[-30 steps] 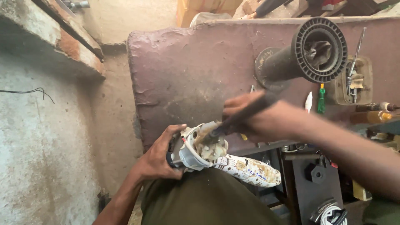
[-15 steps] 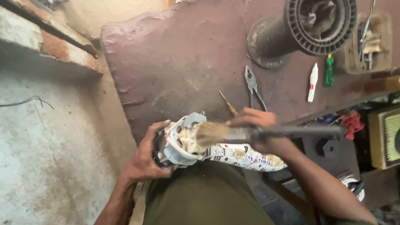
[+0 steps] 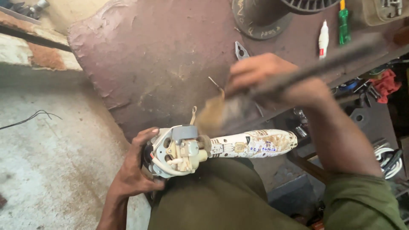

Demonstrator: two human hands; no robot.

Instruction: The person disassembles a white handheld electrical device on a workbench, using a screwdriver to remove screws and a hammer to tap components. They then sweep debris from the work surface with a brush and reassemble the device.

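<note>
Left hand (image 3: 132, 172) grips the opened tool (image 3: 213, 149) on the lap, at 6 o'clock of the desk (image 3: 162, 64). Right hand (image 3: 264, 81) closed on blurred brush (image 3: 213, 115) at 1 o'clock of the tool; dusting step, next stroke probably needs bristles on the internals.

My worn maroon tabletop (image 3: 162, 64) fills the middle. At twelve o'clock on it stands the dark spool (image 3: 272, 17). At one o'clock lie a white tube (image 3: 324, 39) and, just beside it, a green-handled screwdriver (image 3: 343, 26). Pliers (image 3: 241, 51) lie just below the spool. At three o'clock a red rag (image 3: 385, 83) hangs among clutter. At nine o'clock, a black wire (image 3: 30, 118) trails over grey concrete (image 3: 47, 170).
</note>
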